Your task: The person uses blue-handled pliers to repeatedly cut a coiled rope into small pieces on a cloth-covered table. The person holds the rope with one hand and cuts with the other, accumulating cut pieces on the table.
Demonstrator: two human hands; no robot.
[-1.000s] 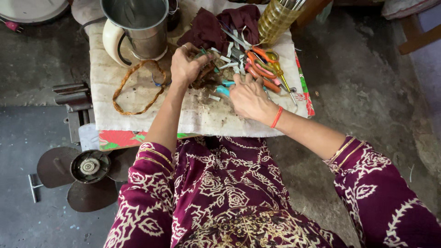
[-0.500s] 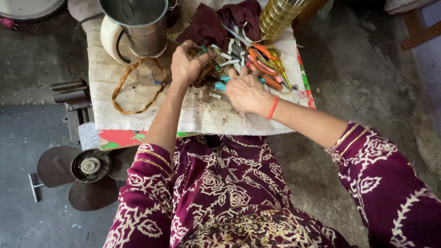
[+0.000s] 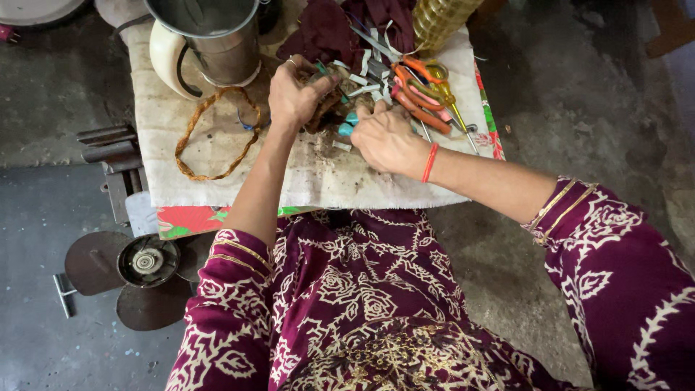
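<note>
Since a moment ago both my hands have drawn closer together over the pile, the right one sliding up and leftward toward the left. My left hand (image 3: 293, 90) is curled tight around a brownish tangle of wire (image 3: 323, 108), fingers closed on it from the left — the tangle sits just at the thumb side, between my two hands. My right hand (image 3: 387, 137) lies knuckles-up just right of that tangle, fingers bent down into the scraps; I cannot tell whether it grips anything, though a small teal piece (image 3: 349, 123) shows at its fingertips. Orange-handled scissors (image 3: 416, 90) lie just beyond my right hand, touching the heap of pale strips (image 3: 369, 72). Well to the left of my left hand rests a loop of copper wire (image 3: 213, 134) on the stained cloth (image 3: 311, 181), with a steel jug (image 3: 217, 36) above it — near the cloth's far edge.
</note>
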